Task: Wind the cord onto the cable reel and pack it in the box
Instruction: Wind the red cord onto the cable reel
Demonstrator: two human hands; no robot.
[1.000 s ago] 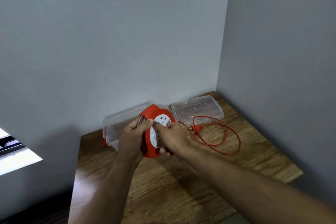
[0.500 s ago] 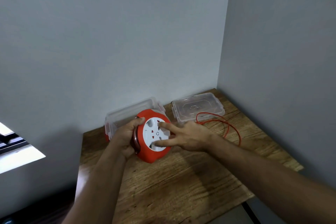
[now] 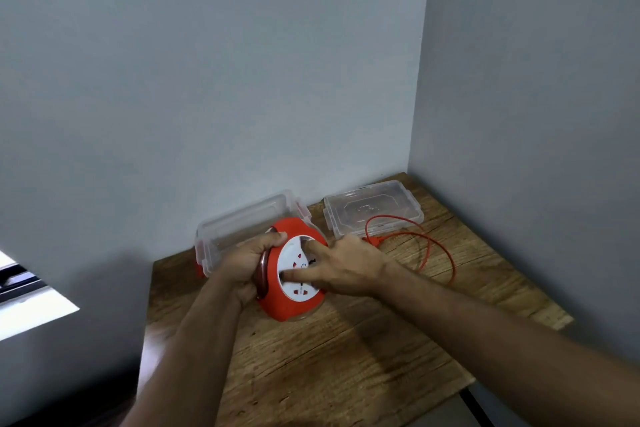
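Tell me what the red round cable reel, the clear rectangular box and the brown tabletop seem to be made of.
Red round cable reel: looks like smooth, opaque moulded plastic with a white socket face; its surface shows an even colour and a slight sheen.
Clear rectangular box: transparent, glossy plastic; the wall shows through it.
Brown tabletop: wood or wood-look laminate, matt; grain lines show, but which it is cannot be told.

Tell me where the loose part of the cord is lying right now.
In the head view the loose red cord lies looped on the wooden table to the right of the cable reel, just in front of the clear lid near the wall corner.
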